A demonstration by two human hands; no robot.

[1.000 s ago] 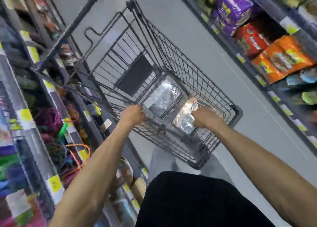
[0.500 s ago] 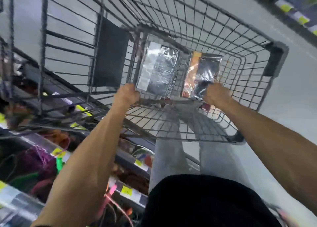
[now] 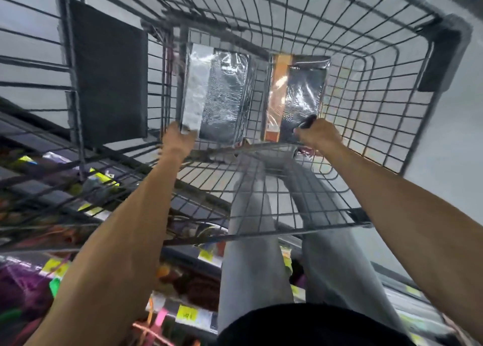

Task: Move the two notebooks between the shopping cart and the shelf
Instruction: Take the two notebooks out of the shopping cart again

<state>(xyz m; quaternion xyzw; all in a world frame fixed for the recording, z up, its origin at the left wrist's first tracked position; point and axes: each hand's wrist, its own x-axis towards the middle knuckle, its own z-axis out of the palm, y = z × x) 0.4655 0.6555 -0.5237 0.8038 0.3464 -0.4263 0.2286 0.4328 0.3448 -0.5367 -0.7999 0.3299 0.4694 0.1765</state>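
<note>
- The two notebooks lie side by side on the floor of the cart [image 3: 366, 102], both in shiny wrap; the left notebook [image 3: 219, 94] has a white strip, the right notebook [image 3: 300, 94] an orange one.
- The right hand [image 3: 317, 133] is curled on the near edge of the right notebook and pinches it; the left hand [image 3: 180, 141] meets the near corner of the left notebook, but its fingers are hidden, so I cannot tell whether it grips or only touches.
- The step in hand, as I judge it, is to lift both notebooks out toward the shelf [image 3: 52, 267], which is low on the left.
- To do it well: get fingers under each near edge and a thumb on top before lifting; the wrap looks slick, so a pinch on film alone may slip.
- Tilt each notebook up from its near edge so that corners do not catch in the wire floor; raise both above the rim before swinging left.
- The near wall of the cart crosses both forearms; lift straight up first, or the notebooks may knock it.
</note>
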